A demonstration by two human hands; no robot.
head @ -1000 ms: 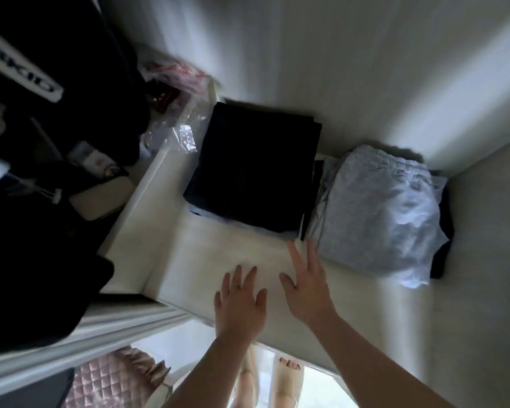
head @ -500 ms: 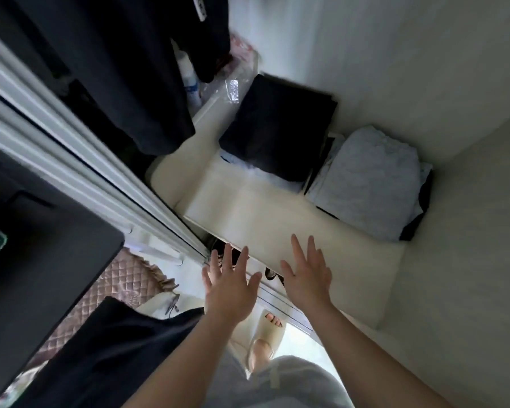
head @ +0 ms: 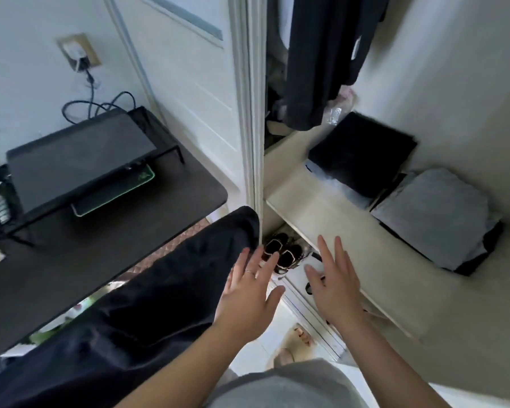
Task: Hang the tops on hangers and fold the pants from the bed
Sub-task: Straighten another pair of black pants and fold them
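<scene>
Two hands, left [head: 249, 301] & right [head: 334, 285], spread, holding nothing.

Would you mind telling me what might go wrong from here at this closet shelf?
1. The grey stack looks uneven, with dark cloth poking out underneath, so another pair laid on top may slide off.
2. The hanging dark top ends just above the black stack, and reaching in could snag it.
3. Shoes lie on the floor under the shelf, near the feet, and could cause a trip.
</scene>
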